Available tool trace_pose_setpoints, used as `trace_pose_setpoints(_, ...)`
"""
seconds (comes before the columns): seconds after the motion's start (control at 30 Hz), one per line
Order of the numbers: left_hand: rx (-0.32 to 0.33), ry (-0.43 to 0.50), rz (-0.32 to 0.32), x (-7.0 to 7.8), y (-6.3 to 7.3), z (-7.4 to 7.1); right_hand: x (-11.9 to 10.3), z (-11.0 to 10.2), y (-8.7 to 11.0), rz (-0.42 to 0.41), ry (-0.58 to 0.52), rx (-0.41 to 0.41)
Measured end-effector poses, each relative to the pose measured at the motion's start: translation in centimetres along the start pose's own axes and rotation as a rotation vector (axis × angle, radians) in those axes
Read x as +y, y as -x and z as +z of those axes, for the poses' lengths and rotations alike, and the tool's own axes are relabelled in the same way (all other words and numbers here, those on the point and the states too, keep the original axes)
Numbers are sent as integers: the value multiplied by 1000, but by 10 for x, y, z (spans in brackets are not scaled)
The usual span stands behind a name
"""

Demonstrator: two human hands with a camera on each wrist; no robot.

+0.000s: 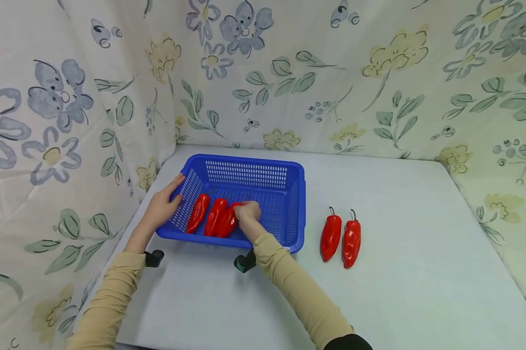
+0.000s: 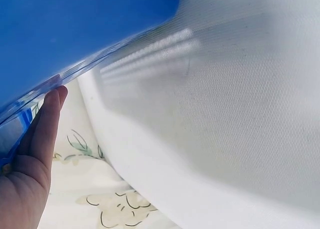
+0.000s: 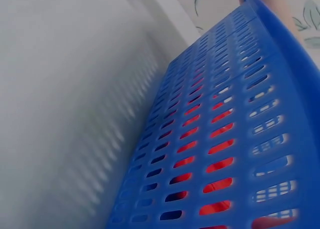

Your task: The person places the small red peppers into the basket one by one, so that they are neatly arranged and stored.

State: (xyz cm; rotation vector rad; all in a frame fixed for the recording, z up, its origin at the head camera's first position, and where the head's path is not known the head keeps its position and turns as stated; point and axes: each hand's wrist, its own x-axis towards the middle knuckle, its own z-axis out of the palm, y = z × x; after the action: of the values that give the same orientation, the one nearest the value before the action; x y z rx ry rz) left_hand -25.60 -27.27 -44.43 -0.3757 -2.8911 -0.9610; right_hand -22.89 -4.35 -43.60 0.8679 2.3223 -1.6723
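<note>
My left hand (image 1: 161, 206) grips the left rim of a blue plastic basket (image 1: 298, 204), thumb over the inner side. In the left wrist view, that hand's fingers (image 2: 46, 124) lie fairly straight against the basket's outer wall. Inside the basket my right hand (image 1: 248, 212) pinches a red pepper (image 1: 226, 222) near its stem end. Two more red peppers lie to its left: one pepper (image 1: 215, 216) right beside it, another pepper (image 1: 198, 213) by the left wall. Through the slots of the basket wall (image 3: 200, 134), red shows in the right wrist view; the right hand is mostly hidden there.
Two red peppers, a nearer-left pepper (image 1: 330, 237) and its neighbour (image 1: 352, 243), lie side by side on the white table (image 1: 411, 253), right of the basket. A floral cloth (image 1: 315, 73) hangs behind the table and along its sides.
</note>
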Motion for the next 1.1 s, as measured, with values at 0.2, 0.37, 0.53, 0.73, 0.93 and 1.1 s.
trace_pose_setpoints(0.2, 5, -3, 6, 2, 0, 0, 1, 2, -4, 2, -48, -91)
trace_pose_setpoints(0.37, 3, 1, 9, 1, 0, 2, 4, 3, -7, -30, -75, -170)
trace_pose_setpoints(0.53, 8, 5, 19, 1, 0, 4, 5, 1, -10, -42, -76, -174)
trace_pose_setpoints(0.73, 5, 8, 15, 0, 0, 3, 3, -19, -4, -85, -88, -175)
trace_pose_setpoints(0.93, 4, 3, 22, 1, 1, 0, 5, -56, 7, -151, -165, -296)
trace_pose_setpoints(1.1, 14, -17, 42, 0, 2, -2, 4, -85, 16, -192, -192, -378)
